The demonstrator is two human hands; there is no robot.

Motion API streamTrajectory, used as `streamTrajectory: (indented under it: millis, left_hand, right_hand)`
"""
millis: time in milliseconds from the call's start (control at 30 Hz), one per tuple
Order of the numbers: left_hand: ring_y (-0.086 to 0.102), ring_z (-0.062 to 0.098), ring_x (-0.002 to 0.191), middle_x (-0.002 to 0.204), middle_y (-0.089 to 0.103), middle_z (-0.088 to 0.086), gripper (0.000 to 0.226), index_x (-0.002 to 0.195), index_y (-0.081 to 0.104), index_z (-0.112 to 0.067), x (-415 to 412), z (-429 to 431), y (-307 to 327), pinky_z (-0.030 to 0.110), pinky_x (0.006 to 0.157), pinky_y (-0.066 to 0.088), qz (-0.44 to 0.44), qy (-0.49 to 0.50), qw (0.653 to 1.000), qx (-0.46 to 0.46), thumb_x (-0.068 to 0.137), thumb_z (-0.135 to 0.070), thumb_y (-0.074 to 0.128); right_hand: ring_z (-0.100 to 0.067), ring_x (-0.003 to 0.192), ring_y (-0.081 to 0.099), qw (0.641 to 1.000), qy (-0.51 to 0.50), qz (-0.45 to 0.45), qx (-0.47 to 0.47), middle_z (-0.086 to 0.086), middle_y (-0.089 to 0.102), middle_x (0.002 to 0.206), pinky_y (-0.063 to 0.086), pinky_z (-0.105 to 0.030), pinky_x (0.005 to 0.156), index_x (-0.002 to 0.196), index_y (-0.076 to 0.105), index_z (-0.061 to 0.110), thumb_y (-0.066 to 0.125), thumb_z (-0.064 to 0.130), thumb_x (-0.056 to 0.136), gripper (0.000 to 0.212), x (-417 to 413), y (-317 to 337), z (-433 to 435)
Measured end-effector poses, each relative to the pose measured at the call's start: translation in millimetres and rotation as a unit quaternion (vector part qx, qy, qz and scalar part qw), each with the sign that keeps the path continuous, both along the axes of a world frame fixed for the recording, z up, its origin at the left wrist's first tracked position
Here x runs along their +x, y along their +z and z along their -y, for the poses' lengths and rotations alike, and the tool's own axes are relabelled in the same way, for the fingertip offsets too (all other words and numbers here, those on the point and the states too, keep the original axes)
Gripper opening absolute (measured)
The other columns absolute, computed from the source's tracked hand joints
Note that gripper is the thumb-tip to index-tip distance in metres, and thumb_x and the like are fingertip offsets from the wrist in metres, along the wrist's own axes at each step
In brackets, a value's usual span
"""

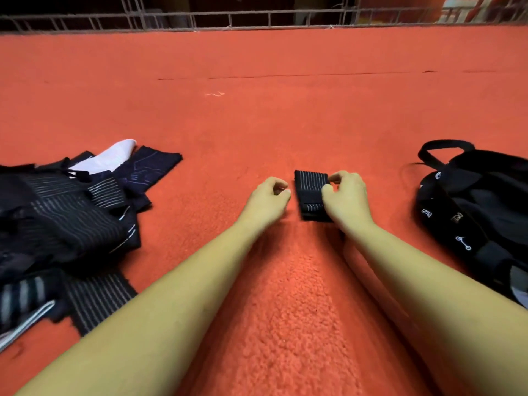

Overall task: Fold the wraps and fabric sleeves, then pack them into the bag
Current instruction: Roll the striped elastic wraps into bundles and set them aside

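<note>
The right hand (347, 192) pinches the folded wrap (310, 192) on the red carpet (285, 110). The left hand (267, 197) is curled beside it, maybe holding nothing. The bag (471, 201) sits right, more wraps (71, 212) left.

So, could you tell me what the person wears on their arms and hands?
Nothing that shows. The left forearm and right forearm are bare to the picture's edge, without sleeves. The left hand and right hand have no gloves; no watch, bracelet or ring is visible.
</note>
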State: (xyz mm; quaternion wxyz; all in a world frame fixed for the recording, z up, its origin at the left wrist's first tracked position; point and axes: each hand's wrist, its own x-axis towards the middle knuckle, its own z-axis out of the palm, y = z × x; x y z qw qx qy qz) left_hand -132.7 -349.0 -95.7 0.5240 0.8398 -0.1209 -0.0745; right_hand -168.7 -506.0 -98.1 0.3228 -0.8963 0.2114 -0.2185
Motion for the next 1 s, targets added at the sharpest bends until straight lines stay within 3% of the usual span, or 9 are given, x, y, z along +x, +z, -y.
streamTrajectory:
  millis: [133,233,433,533,600,667,800,933,1000]
  left_hand:
    - [0.064,0.015,0.076,0.090,0.066,0.005,0.016,0.102,0.059,-0.014,-35,-74,38,0.023,0.070,0.049,0.013,0.009,1.000,-0.024,0.097,-0.002,0.049]
    - [0.061,0.011,0.070,0.083,0.066,0.003,0.019,0.095,0.060,-0.013,-66,-135,52,0.014,0.059,0.044,0.041,0.022,0.999,-0.003,0.096,0.002,0.048]
    - [0.058,-0.003,0.070,0.076,0.068,-0.009,0.020,0.087,0.062,-0.025,-122,-249,31,0.019,0.071,0.043,0.112,0.107,0.983,0.100,0.092,-0.006,0.057]
    - [0.051,0.009,0.074,0.076,0.056,-0.007,0.015,0.090,0.061,-0.021,-141,-283,1,0.028,0.068,0.036,0.149,0.173,0.962,0.150,0.088,-0.006,0.059]
    - [0.051,0.020,0.079,0.077,0.051,-0.002,0.009,0.094,0.059,-0.015,-148,-295,-18,0.036,0.073,0.039,0.129,0.219,0.954,0.158,0.089,-0.009,0.063]
    - [0.054,0.026,0.086,0.082,0.053,0.000,0.016,0.100,0.057,-0.010,-154,-300,-37,0.040,0.083,0.043,0.098,0.242,0.951,0.164,0.089,-0.016,0.067]
    - [0.050,0.018,0.097,0.092,0.058,-0.005,0.028,0.110,0.054,-0.015,-160,-302,-57,0.034,0.091,0.038,0.120,0.225,0.949,0.183,0.089,-0.026,0.068]
    - [0.052,0.017,0.095,0.092,0.057,-0.013,0.029,0.110,0.052,-0.022,-157,-305,-57,0.033,0.087,0.041,0.114,0.224,0.956,0.149,0.089,-0.032,0.068]
    - [0.055,0.017,0.091,0.090,0.057,-0.015,0.026,0.106,0.051,-0.025,-157,-306,-58,0.037,0.086,0.045,0.122,0.227,0.957,0.132,0.090,-0.037,0.068]
  right_hand:
    - [-0.029,0.103,0.064,0.995,0.090,-0.016,0.046,-0.013,0.071,0.103,0.048,-0.033,0.090,0.099,0.072,0.007,0.057,0.010,0.083,0.022,-30,31,-60]
    - [-0.020,0.092,0.064,0.981,0.170,-0.053,0.074,-0.009,0.072,0.096,0.042,-0.024,0.079,0.097,0.073,0.005,0.061,0.009,0.086,0.018,-54,44,-113]
    - [-0.016,0.075,0.057,0.929,0.326,-0.139,0.108,-0.004,0.063,0.080,0.043,-0.028,0.068,0.091,0.069,0.005,0.070,0.014,0.084,0.012,-94,23,-214]
    - [-0.017,0.071,0.054,0.913,0.352,-0.177,0.103,-0.004,0.059,0.075,0.043,-0.031,0.066,0.084,0.063,0.011,0.071,0.034,0.086,0.024,-102,3,-254]
    - [-0.024,0.078,0.060,0.919,0.335,-0.199,0.065,-0.007,0.061,0.080,0.050,-0.036,0.074,0.082,0.061,0.014,0.069,0.050,0.084,0.037,-105,-11,-274]
    - [-0.030,0.104,0.058,0.941,0.276,-0.193,-0.010,-0.009,0.062,0.102,0.046,-0.039,0.092,0.096,0.062,0.017,0.065,0.060,0.081,0.045,-116,-26,-288]
    - [-0.025,0.116,0.046,0.966,0.232,-0.101,-0.045,-0.001,0.055,0.114,0.032,-0.036,0.099,0.101,0.060,0.026,0.064,0.055,0.084,0.033,-136,-42,-297]
    - [-0.020,0.102,0.050,0.961,0.251,-0.120,0.014,0.001,0.060,0.101,0.036,-0.034,0.092,0.077,0.058,0.027,0.069,0.045,0.084,0.022,-128,-37,-293]
    - [-0.015,0.075,0.052,0.938,0.269,-0.112,0.189,0.003,0.059,0.073,0.042,-0.033,0.072,0.064,0.051,0.022,0.072,0.026,0.085,0.029,-128,-25,-286]
